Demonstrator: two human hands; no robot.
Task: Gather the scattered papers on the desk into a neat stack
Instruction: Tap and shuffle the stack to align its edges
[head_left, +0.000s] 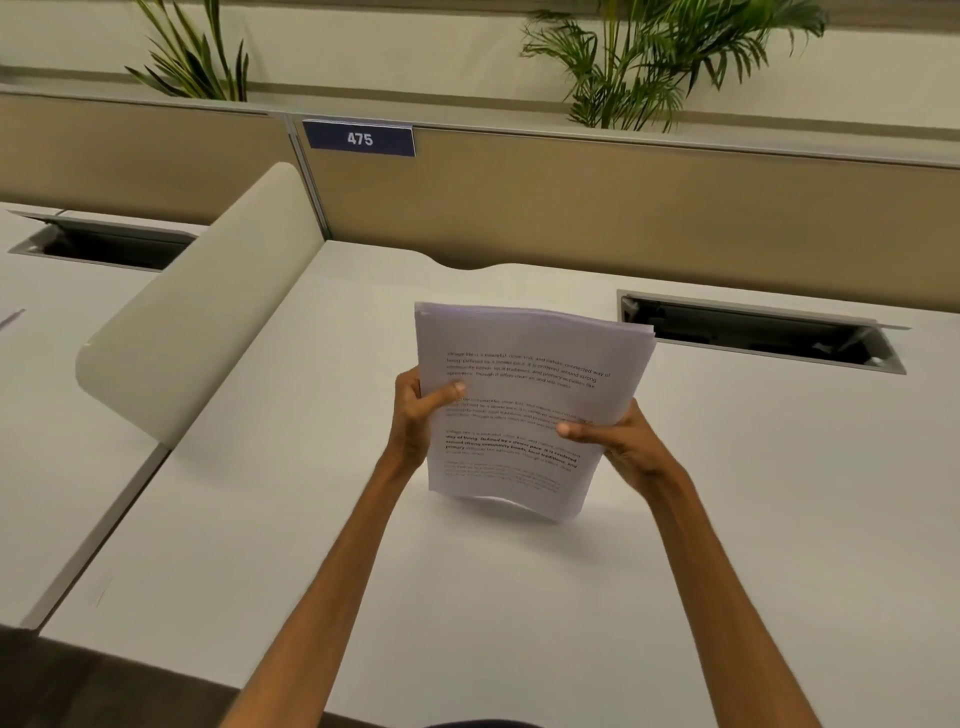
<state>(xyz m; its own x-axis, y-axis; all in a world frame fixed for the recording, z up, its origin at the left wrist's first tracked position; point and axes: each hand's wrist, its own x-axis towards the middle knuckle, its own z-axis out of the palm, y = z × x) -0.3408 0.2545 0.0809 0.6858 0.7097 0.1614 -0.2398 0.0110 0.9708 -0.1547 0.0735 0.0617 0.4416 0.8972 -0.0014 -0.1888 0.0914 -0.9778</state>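
A stack of white printed papers (524, 374) stands almost upright over the middle of the white desk (260, 545), its lower edge curled and close to the desktop. My left hand (415, 415) grips the stack's left edge, thumb on the front sheet. My right hand (618, 441) grips the right edge, thumb across the text. The sheets' top edges are slightly uneven at the right corner. No loose sheets lie on this desk.
A curved beige divider (208, 301) stands on the left between this desk and the neighbouring one. An open cable slot (758, 332) is at the back right. A tan partition (623, 208) with a "475" label (359, 138) closes the far side, plants behind it.
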